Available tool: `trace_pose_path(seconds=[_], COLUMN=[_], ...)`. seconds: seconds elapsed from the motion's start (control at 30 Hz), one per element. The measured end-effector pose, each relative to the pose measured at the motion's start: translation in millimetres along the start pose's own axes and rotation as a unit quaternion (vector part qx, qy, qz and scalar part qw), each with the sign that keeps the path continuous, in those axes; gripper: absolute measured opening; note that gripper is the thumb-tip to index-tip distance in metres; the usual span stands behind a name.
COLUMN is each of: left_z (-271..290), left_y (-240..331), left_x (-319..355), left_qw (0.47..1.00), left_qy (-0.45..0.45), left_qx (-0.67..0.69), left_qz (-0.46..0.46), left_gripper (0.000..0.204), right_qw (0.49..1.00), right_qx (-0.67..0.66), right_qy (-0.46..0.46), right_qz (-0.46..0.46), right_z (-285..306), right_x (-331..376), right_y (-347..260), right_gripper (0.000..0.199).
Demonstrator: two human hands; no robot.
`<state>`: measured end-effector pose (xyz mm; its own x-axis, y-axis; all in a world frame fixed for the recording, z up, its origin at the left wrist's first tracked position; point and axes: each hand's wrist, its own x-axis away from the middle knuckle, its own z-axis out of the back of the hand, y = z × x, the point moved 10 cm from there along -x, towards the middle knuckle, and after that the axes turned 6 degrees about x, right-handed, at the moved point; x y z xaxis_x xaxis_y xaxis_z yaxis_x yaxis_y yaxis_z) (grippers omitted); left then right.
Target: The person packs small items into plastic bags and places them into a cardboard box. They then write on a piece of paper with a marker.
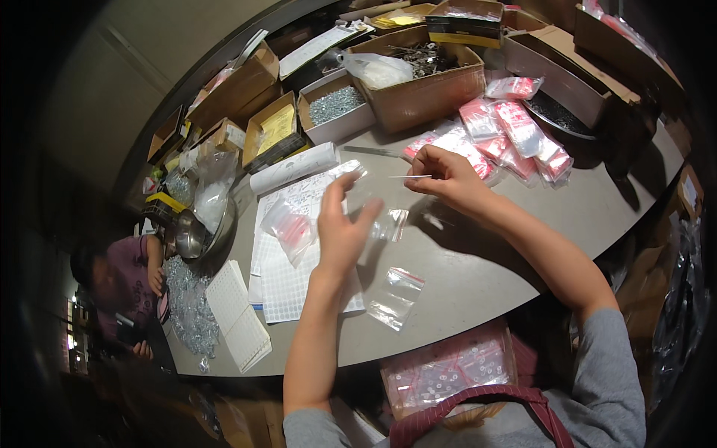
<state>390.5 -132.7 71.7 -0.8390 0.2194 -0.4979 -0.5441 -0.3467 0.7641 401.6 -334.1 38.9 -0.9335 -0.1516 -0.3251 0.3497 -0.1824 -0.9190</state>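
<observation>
My right hand (448, 178) is closed in a pinch over the table. From its fingertips a thin white strip (409, 177) sticks out to the left; its exact kind is too small to make out. Facing it, my left hand (342, 228) has its fingers apart and partly smeared by motion, with nothing plainly held. Small clear zip bags lie below and between the hands, one zip bag (397, 299) flat near the table's front edge and another bag (391, 224) beside my left fingers. A clear bag with a pink edge (290, 230) rests on a sheet of round stickers (295, 280).
Packs of pink-edged bags (515, 134) are heaped at the far right. Boxes of small metal parts (336, 106) line the back, beside a large carton (426, 97). A metal bowl (216, 235) and loose parts (190, 306) sit left. Another person (131, 284) is at the left edge.
</observation>
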Motion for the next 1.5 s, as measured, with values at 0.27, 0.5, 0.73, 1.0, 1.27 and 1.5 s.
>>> trace_pose_path(seconds=[0.27, 0.5, 0.73, 1.0, 1.27, 1.5], left_z=[-3.3, 53.4, 146.9, 63.8, 95.1, 121.3], left_y=[2.4, 2.4, -2.2, 22.7, 10.2, 79.8], left_x=[1.5, -4.7, -2.9, 106.3, 179.7, 214.0], left_qw=[1.0, 0.995, 0.964, 0.967, 0.936, 0.939], left_qy=[-0.005, 0.089, 0.235, -0.04, 0.051, 0.228], left_qx=[0.016, 0.034, 0.115, -0.241, -0.313, -0.255], left_qz=[0.023, 0.02, 0.055, 0.075, 0.155, -0.034], left_gripper=[0.051, 0.037, 0.027, 0.083, 0.048, 0.043], right_qw=[0.976, 0.975, 0.901, 0.901, 0.894, 0.813], right_qx=[-0.207, -0.09, 0.404, 0.369, 0.27, 0.239], right_qy=[-0.02, -0.136, -0.034, -0.014, -0.168, -0.364], right_qz=[-0.062, -0.147, 0.153, 0.227, 0.316, 0.387], right_z=[3.2, -1.9, 12.8, 15.0, -29.5, -118.4], right_x=[7.3, 19.2, 26.2, 37.5, 66.8, 129.6], right_y=[-14.3, -17.3, -56.3, -82.3, -93.9, -78.9], right_gripper=[0.035, 0.059, 0.051, 0.053, 0.053, 0.03])
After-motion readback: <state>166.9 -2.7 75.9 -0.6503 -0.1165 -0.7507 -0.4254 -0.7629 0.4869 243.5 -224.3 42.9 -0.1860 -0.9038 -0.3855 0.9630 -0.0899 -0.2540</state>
